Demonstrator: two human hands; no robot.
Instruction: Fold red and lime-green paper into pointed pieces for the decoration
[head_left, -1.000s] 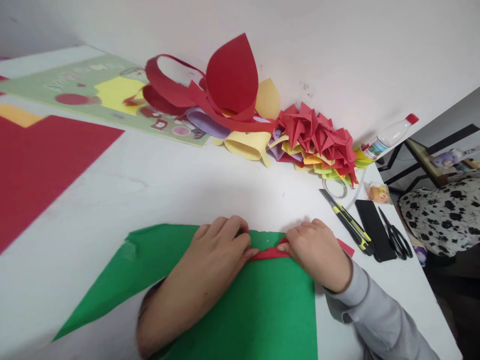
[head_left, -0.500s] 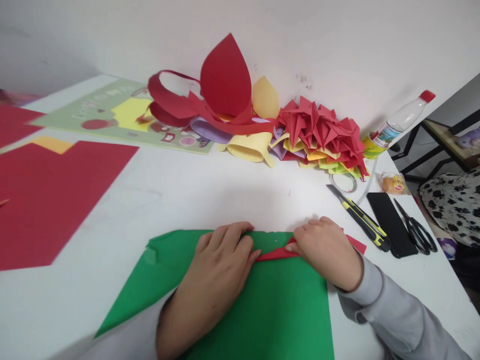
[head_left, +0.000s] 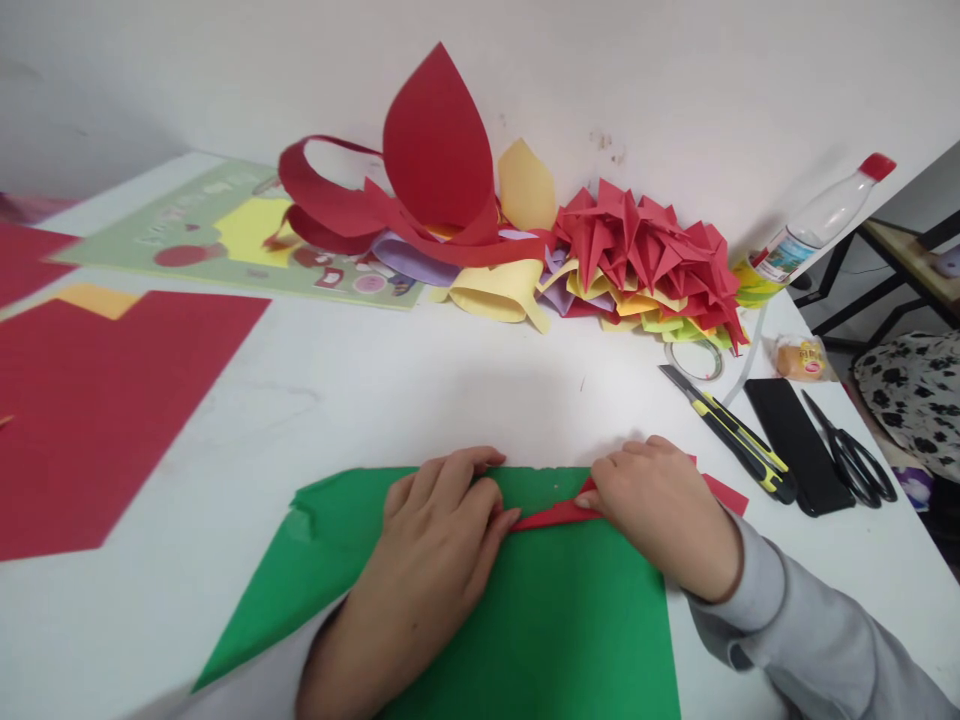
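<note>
Red strip [head_left: 553, 516]: on the green sheet [head_left: 540, 620] near its far edge, between left hand [head_left: 442, 530] and right hand [head_left: 664, 508].
Left thumb: at the strip's left end; whether the left fingers pinch it, I cannot tell.
Right grip: clamped on the strip's right part, apart from the left hand.
Right side: knife [head_left: 735, 440] and scissors [head_left: 859, 465], 1 flat black object [head_left: 799, 445] between the 2.
Table [head_left: 375, 390]: folded red paper [head_left: 649, 245] at the back.

Yellow-black cutter [head_left: 742, 440], flat black slab [head_left: 799, 445] and black scissors [head_left: 843, 446] lie side by side on the surface [head_left: 420, 390]. Wrapped snack [head_left: 799, 359] near tape roll [head_left: 718, 361]. Red-capped bottle [head_left: 787, 248] beside folded-paper pile [head_left: 652, 245].
</note>
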